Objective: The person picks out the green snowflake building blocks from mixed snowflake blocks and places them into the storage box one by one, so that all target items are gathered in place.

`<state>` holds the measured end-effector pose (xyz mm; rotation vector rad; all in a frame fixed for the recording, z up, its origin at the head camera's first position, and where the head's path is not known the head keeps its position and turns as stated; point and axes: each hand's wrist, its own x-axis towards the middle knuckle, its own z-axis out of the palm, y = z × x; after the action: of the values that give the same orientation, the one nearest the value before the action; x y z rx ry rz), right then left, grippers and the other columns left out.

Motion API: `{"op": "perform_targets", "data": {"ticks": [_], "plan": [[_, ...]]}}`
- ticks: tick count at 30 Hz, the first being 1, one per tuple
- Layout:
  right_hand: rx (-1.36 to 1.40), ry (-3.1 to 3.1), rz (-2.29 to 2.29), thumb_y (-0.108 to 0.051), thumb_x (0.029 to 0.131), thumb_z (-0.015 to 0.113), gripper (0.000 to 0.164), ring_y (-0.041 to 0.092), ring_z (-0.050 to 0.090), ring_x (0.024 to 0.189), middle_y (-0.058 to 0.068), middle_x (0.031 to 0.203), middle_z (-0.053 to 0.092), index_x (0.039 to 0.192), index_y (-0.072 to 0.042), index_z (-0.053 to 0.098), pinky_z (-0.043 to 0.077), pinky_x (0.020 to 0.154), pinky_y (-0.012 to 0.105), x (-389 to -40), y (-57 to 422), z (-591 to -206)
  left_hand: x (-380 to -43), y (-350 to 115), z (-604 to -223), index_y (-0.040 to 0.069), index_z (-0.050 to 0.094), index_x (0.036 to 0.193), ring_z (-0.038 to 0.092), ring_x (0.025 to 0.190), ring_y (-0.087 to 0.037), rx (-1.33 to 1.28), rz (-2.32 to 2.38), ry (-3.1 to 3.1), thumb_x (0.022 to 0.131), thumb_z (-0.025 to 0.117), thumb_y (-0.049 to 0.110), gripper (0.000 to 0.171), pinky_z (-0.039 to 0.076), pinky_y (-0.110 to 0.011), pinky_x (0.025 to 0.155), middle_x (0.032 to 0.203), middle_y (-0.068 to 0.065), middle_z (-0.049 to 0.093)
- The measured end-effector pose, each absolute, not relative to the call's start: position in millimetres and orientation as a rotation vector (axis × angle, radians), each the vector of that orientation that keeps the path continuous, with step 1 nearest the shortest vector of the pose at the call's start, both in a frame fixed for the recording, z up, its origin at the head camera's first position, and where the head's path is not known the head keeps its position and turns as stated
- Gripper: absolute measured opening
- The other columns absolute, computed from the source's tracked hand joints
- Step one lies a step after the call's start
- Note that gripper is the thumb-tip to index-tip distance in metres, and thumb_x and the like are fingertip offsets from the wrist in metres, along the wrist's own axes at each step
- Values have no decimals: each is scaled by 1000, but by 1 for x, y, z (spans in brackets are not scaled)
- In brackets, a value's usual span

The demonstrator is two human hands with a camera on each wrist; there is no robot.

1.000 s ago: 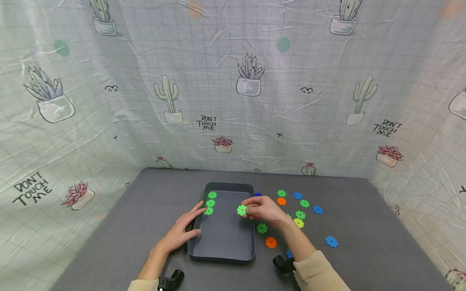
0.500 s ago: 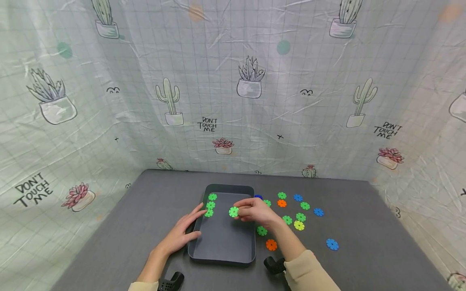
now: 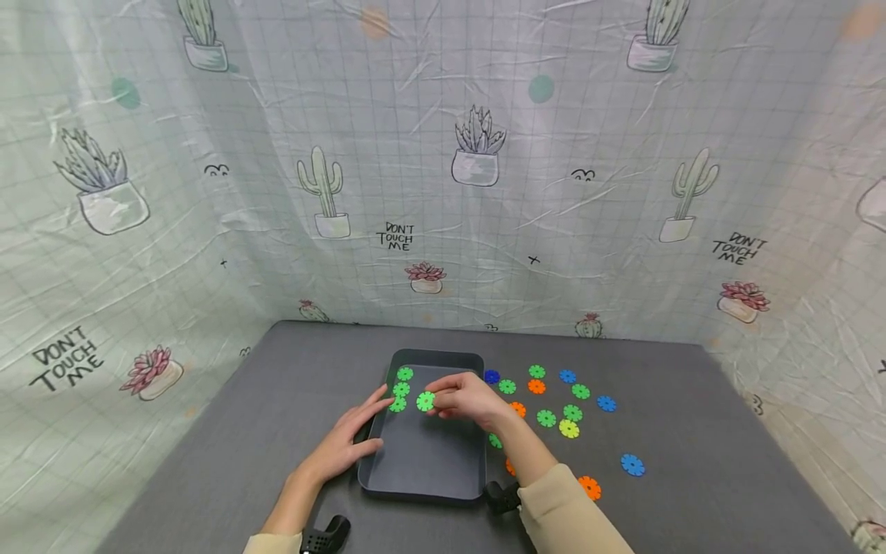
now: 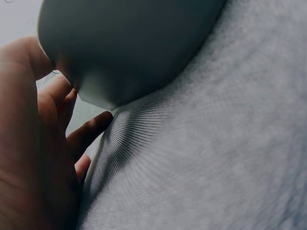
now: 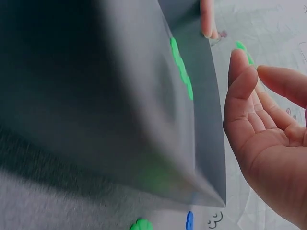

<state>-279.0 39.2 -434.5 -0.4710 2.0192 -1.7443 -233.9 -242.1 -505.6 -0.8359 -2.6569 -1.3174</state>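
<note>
Grey table [image 3: 277, 400] | left hand [image 3: 346, 442] flat on tray [image 3: 425, 488] edge | right hand [image 3: 467, 398] pinches green disc [image 3: 425, 401]

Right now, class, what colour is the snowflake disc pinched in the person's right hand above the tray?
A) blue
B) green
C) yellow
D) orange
B: the right hand pinches a green disc over the dark tray, beside three other green discs lying along the tray's left wall.
</note>
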Motion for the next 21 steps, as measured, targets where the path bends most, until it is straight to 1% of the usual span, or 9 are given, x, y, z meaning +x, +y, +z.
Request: {"op": "perform_targets", "data": {"ticks": [5, 10, 17, 21], "plan": [[-455, 2004, -1739, -3, 96, 61, 33, 36, 70, 98, 14, 101, 74, 127, 9, 65, 56, 85, 41, -281, 35, -434, -233, -243, -509, 9, 44, 153, 28, 146, -42, -846, -1308, -2647, 95, 64, 18, 62, 19, -75, 103, 166, -8, 23], [-428, 1985, -1746, -3, 96, 61, 32, 35, 70, 97, 15, 101, 73, 126, 8, 66, 54, 88, 44, -281, 34, -431, -234, -242, -510, 9, 45, 153, 29, 144, -44, -843, -1315, -2645, 94, 65, 19, 63, 21, -75, 102, 166, -7, 24], [-408, 1967, -1757, -3, 97, 61, 33, 36, 70, 102, 14, 101, 73, 127, 8, 65, 54, 88, 43, -287, 32, -424, -236, -239, -509, 6, 45, 152, 30, 144, -46, -871, -1286, -2624, 95, 64, 19, 61, 20, -77, 102, 165, -11, 25], [-428, 1951, -1763, -3, 97, 61, 33, 38, 68, 105, 13, 101, 72, 128, 8, 65, 53, 91, 45, -291, 27, -422, -236, -240, -508, 4, 45, 151, 30, 143, -46, -877, -1261, -2602, 95, 65, 19, 61, 19, -77, 102, 164, -14, 27]]}}
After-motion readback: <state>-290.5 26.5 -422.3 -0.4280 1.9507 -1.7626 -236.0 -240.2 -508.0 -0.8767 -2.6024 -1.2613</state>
